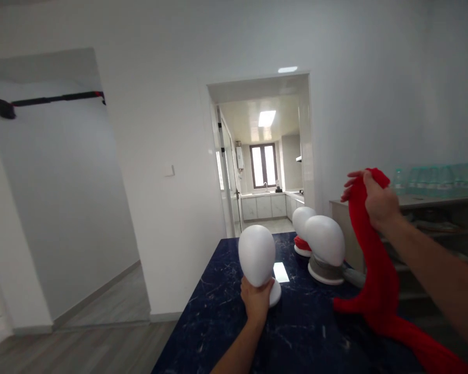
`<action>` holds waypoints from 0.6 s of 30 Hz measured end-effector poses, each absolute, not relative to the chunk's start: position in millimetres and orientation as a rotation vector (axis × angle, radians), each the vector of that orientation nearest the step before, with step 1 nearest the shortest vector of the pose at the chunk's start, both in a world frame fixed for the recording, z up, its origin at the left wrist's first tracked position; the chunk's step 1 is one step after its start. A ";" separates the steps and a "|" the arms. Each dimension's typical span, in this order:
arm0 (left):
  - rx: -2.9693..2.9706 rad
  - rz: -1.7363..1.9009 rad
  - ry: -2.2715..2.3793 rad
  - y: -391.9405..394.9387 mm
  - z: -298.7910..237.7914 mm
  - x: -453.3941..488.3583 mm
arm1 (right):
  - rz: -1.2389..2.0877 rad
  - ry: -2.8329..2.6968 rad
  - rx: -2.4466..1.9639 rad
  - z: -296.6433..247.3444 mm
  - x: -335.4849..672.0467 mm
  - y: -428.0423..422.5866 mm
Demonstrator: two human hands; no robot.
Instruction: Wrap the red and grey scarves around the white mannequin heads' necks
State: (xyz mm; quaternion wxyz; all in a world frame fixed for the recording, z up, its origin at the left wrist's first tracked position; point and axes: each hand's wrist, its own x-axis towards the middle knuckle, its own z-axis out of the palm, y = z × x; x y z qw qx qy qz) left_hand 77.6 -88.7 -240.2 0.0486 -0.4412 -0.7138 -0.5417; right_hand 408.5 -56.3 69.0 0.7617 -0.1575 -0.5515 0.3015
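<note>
My left hand (256, 299) is wrapped round the neck of a white mannequin head (257, 254), whose round base (275, 294) shows beside my fingers. Raised at the right, my right hand (376, 200) grips a long red scarf (376, 270) near one end. The scarf hangs down from it, and its lower part trails toward the bottom right corner. Farther back, a second white mannequin head (325, 240) has grey fabric (324, 269) round its neck. Partly hidden behind it, a third white head (301, 221) has red fabric (301, 243) at its neck.
Everything stands on a dark blue marbled table (218, 291). A shelf unit (437, 205) at the right carries several wrapped water bottles (444, 179). Beyond the table a doorway opens onto a kitchen (263, 205). A white wall (167, 208) rises at the left.
</note>
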 end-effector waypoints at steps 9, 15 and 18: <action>-1.289 -1.556 -2.121 -116.8 -256.5 125.8 | 1.112 -1.439 -0.225 79.0 402.3 -61.8; -1.370 -1.586 -2.136 -116.7 -262.3 117.6 | 1.526 -1.461 -0.164 30.4 376.3 -78.9; -1.384 -1.658 -2.180 -125.4 -272.7 100.9 | 1.714 -1.458 -0.133 6.4 364.4 -85.7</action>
